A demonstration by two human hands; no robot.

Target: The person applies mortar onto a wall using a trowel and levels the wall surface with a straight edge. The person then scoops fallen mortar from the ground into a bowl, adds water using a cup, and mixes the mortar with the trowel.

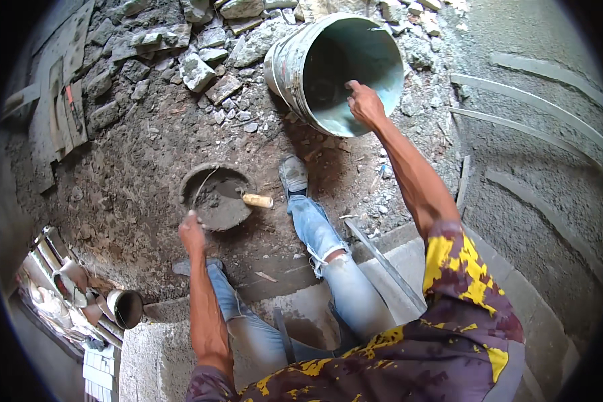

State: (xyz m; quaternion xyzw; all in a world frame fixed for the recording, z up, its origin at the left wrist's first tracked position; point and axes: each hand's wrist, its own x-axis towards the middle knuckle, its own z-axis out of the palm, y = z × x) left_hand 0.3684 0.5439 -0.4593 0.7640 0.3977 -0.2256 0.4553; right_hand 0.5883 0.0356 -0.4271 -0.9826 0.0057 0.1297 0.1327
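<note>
My left hand [192, 233] is closed at the near-left rim of a small dark bucket [183, 187], on its thin wire handle [201, 188]. Grey mortar [218, 199] lies inside, and a trowel with a pale wooden handle [258, 200] rests there, the handle sticking out over the right rim. Farther off, my right hand [366, 105] is in front of the mouth of a large, stained bucket [285, 70] that lies tipped toward me. Its fingers are curled; what they hold, if anything, I cannot make out.
Broken rubble [214, 57] lines the far side. Wooden boards [57, 100] lie at far left, while long strips [532, 97] stand against the rough wall at right. A metal bar [385, 261] lies beside my right leg. Another small bucket [125, 308] is at lower left.
</note>
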